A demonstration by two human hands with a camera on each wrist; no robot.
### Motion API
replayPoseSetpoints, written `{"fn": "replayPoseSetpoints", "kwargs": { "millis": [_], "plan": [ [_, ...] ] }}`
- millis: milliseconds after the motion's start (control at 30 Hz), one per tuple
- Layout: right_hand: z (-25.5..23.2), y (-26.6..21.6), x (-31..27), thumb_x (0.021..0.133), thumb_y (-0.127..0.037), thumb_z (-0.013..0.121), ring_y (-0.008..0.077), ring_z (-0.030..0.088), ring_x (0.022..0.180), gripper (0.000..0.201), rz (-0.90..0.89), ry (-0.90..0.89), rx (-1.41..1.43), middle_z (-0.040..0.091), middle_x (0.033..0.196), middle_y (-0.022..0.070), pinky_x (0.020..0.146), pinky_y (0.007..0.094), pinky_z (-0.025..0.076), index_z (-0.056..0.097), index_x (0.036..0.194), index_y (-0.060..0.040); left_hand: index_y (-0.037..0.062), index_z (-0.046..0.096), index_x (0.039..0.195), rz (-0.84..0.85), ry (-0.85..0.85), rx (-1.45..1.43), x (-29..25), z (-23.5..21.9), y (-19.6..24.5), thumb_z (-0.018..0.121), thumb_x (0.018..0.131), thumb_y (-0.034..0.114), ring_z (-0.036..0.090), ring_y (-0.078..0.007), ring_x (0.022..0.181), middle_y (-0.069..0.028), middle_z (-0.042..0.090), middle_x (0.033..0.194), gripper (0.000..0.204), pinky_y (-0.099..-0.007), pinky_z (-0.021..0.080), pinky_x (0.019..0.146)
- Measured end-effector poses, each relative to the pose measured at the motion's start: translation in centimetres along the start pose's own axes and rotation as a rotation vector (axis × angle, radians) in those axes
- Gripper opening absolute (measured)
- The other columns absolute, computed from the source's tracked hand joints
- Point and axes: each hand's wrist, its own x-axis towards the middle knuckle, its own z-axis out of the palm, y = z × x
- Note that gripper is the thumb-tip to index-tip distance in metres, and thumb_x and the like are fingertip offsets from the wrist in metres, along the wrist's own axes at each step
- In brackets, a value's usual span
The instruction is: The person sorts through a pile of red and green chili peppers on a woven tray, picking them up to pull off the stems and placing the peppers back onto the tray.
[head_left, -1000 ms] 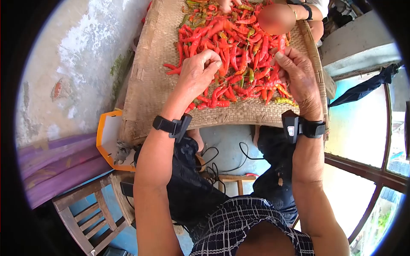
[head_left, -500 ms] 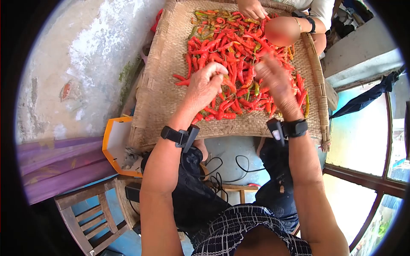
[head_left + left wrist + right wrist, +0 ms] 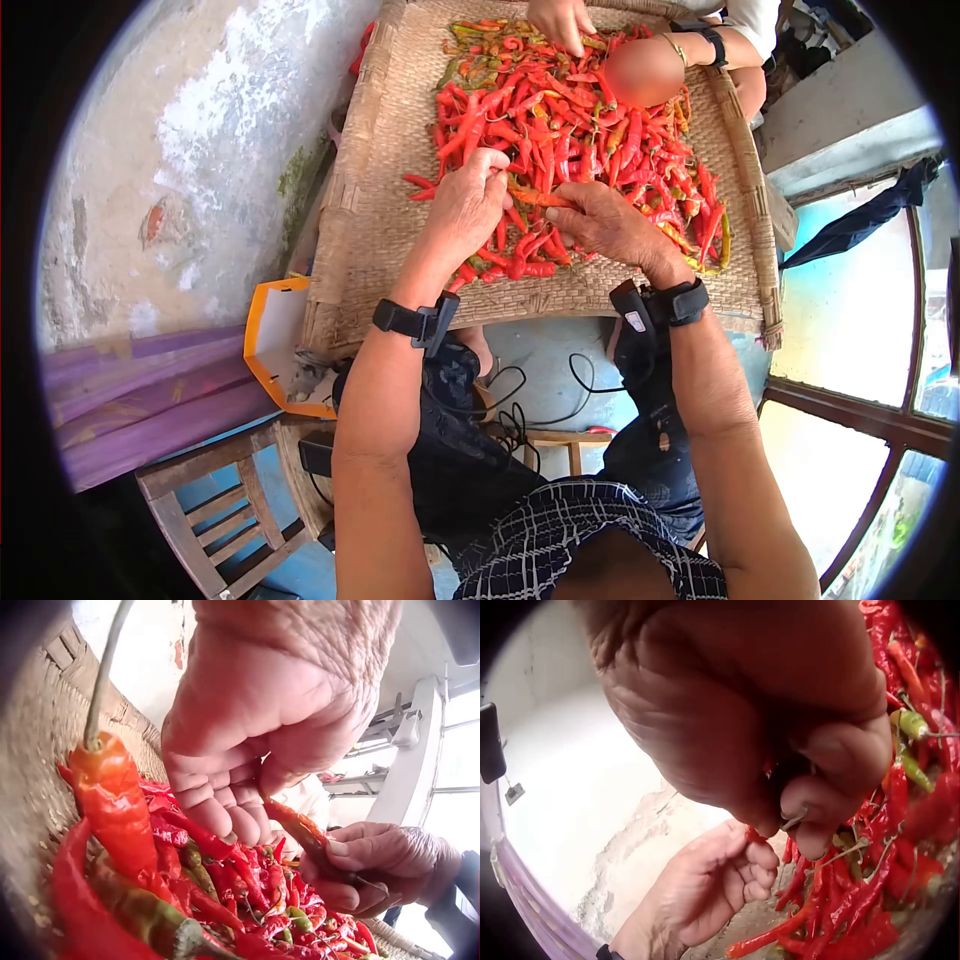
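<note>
Between the two hands is an orange-red pepper (image 3: pixel 540 198). The left hand (image 3: pixel 468 205) pinches one tip of it between thumb and fingers, while the right hand (image 3: pixel 612 228) grips its other end. In the left wrist view the same pepper (image 3: pixel 296 829) runs from the left hand (image 3: pixel 262 712) down to the right hand (image 3: pixel 386 864), a thin stem showing at the right fingers. The right wrist view shows the stem poking out between the right hand's (image 3: pixel 757 712) fingers. Below lies a heap of red and some green peppers (image 3: pixel 590 110).
A woven tray (image 3: pixel 385 110) with a raised rim bears the peppers. Another person's hand (image 3: pixel 562 20) reaches in at the far side. A plastered wall (image 3: pixel 190 170) stands at left, with an orange-edged box (image 3: pixel 262 340) and a wooden chair (image 3: pixel 225 510) below.
The right hand has moved left from the heap's right side to the left hand and gripped the pepper's end. The left hand keeps its pinch. The other person's hand has shifted slightly.
</note>
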Motion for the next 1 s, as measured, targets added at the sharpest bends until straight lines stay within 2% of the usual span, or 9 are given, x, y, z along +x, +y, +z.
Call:
{"fn": "replayPoseSetpoints", "kwargs": {
  "millis": [167, 267, 333, 400, 533, 600, 700, 900, 1000],
  "plan": [
    [-1.5, 0.4, 0.0, 0.093, -0.027, 0.055, 0.013, 0.052, 0.055, 0.028, -0.046, 0.022, -0.024, 0.057, 0.062, 0.0058, 0.052, 0.0292, 0.043, 0.06, 0.087, -0.0002, 0.0027, 0.058, 0.102, 0.069, 0.174, 0.083, 0.9, -0.7, -1.8, 0.051, 0.091, 0.015, 0.059, -0.0138, 0.065, -0.0099, 0.063, 0.076, 0.017, -0.0288, 0.049, 0.063],
    [-3.0, -0.3, 0.2, 0.095, -0.031, 0.053, 0.0093, 0.05, 0.054, 0.031, 0.069, 0.217, 0.352, 0.062, 0.069, 0.0059, 0.052, 0.0234, 0.043, 0.059, 0.092, -0.0006, 0.0031, 0.059, 0.1, 0.153, 0.293, 0.301, 1.3, -2.3, -3.3, 0.054, 0.09, 0.016, 0.061, -0.0196, 0.065, -0.0109, 0.065, 0.075, 0.017, -0.0301, 0.049, 0.064],
    [-3.4, 0.6, 1.1, 0.095, -0.033, 0.052, 0.0073, 0.05, 0.055, 0.034, 0.003, 0.567, 0.963, 0.065, 0.077, 0.0081, 0.052, 0.0203, 0.044, 0.055, 0.1, 0.0004, 0.0047, 0.058, 0.106, 0.088, 0.261, 0.42, 0.5, -3.0, -2.8, 0.058, 0.087, 0.019, 0.062, -0.0285, 0.08, -0.0145, 0.065, 0.09, 0.024, -0.0354, 0.05, 0.074],
    [-2.8, 1.7, 1.2, 0.095, -0.032, 0.053, 0.0083, 0.052, 0.058, 0.036, 0.028, 0.567, 1.011, 0.066, 0.082, 0.0115, 0.051, 0.021, 0.045, 0.052, 0.103, 0.0025, 0.0067, 0.056, 0.111, 0.053, 0.235, 0.868, -0.3, -3.0, -2.4, 0.062, 0.084, 0.021, 0.056, -0.0358, 0.099, -0.0184, 0.061, 0.108, 0.031, -0.0418, 0.047, 0.085],
    [-0.1, 1.4, 1.1, 0.094, -0.026, 0.054, 0.009, 0.056, 0.061, 0.027, 0.128, 0.482, 0.879, 0.066, 0.082, 0.0076, 0.051, 0.022, 0.046, 0.058, 0.103, -0.0015, 0.0082, 0.053, 0.118, -0.13, 0.097, 0.873, 0.1, -2.0, -3.4, 0.065, 0.081, 0.021, 0.05, -0.0381, 0.108, -0.0184, 0.056, 0.115, 0.041, -0.0453, 0.044, 0.09],
    [1.2, 0.3, 0.8, 0.091, -0.02, 0.056, 0.0143, 0.061, 0.065, 0.022, 0.075, 0.174, 0.444, 0.067, 0.08, 0.009, 0.054, 0.0278, 0.049, 0.061, 0.1, -0.0009, 0.0077, 0.058, 0.111, -0.044, 0.062, 0.858, 0.1, -1.7, -3.5, 0.066, 0.08, 0.02, 0.051, -0.0389, 0.106, -0.0178, 0.058, 0.108, 0.035, -0.0456, 0.045, 0.088],
    [3.4, 1.3, 1.5, 0.09, -0.014, 0.058, 0.013, 0.06, 0.072, 0.026, -0.143, 0.133, 0.027, 0.065, 0.082, 0.0061, 0.064, 0.0281, 0.05, 0.058, 0.111, 0.0011, 0.0061, 0.062, 0.102, -0.003, -0.01, 0.961, 0.2, -1.2, -3.3, 0.066, 0.08, 0.017, 0.053, -0.0371, 0.103, -0.0169, 0.059, 0.101, 0.025, -0.0443, 0.045, 0.086],
    [4.1, -0.5, 1.2, 0.08, -0.01, 0.066, 0.0299, 0.065, 0.07, 0.024, -0.224, 0.463, 0.021, 0.064, 0.074, 0.0159, 0.064, 0.0384, 0.051, 0.061, 0.1, 0.0022, 0.0014, 0.061, 0.098, 0.281, 0.067, 0.607, 0.0, -2.1, -0.9, 0.06, 0.084, 0.009, 0.058, -0.0384, 0.086, -0.0206, 0.06, 0.087, 0.016, -0.0427, 0.046, 0.076],
    [3.8, -1.1, 0.9, 0.08, -0.013, 0.066, 0.0331, 0.064, 0.071, 0.022, -0.165, 0.42, 0.012, 0.063, 0.075, 0.0174, 0.064, 0.0409, 0.05, 0.061, 0.098, -0.0002, 0.0009, 0.059, 0.099, 0.317, -0.002, 0.462, -0.9, -1.7, 1.2, 0.058, 0.084, 0.008, 0.057, -0.0403, 0.085, -0.0223, 0.06, 0.087, 0.016, -0.0435, 0.046, 0.074]
  ]
}}
